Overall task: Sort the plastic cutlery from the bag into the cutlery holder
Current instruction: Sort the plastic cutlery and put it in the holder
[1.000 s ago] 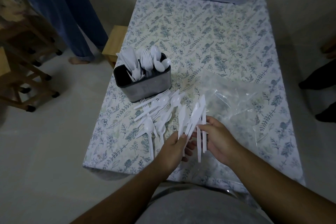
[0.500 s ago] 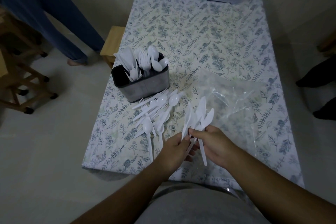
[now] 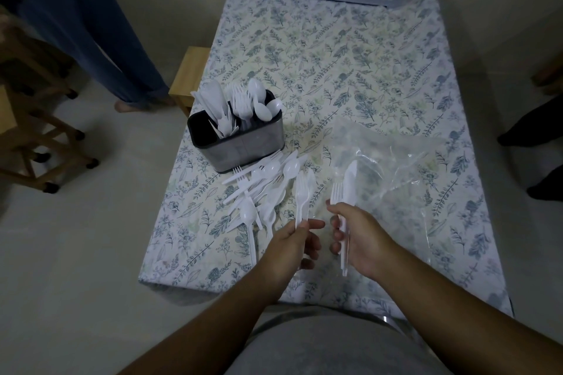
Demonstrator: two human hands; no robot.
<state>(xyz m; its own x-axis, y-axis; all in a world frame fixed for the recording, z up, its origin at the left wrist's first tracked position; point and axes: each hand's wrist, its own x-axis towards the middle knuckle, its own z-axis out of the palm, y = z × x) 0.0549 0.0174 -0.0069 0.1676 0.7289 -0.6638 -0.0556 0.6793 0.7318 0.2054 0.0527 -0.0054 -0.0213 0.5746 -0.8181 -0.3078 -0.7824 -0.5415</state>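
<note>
The long counter [image 3: 350, 64], covered with a cloth of blue and green leaf print, carries everything for the sorting. On its right part lies the clear, crumpled plastic bag [image 3: 393, 161], flat and seemingly emptied, probably so that the pieces are easy to reach. Near the left edge stands the dark rectangular cutlery holder [image 3: 240, 143] with a metal-looking wall; white knives, forks and spoons stand upright in separate compartments, so part of the work is done. Just in front of it is a loose pile of white plastic cutlery [image 3: 262, 192], not yet sorted.

The left hand [image 3: 292, 245] pinches one white plastic fork [image 3: 302, 198] by its handle, tines pointing away, I think to carry it alone to the fork compartment. The right hand [image 3: 359, 237] is curled around a small bundle of white knives and a fork [image 3: 345, 189], held upright as a stock to pick from. Both forearms reach forward, hands near each other above the counter's near end.
</note>
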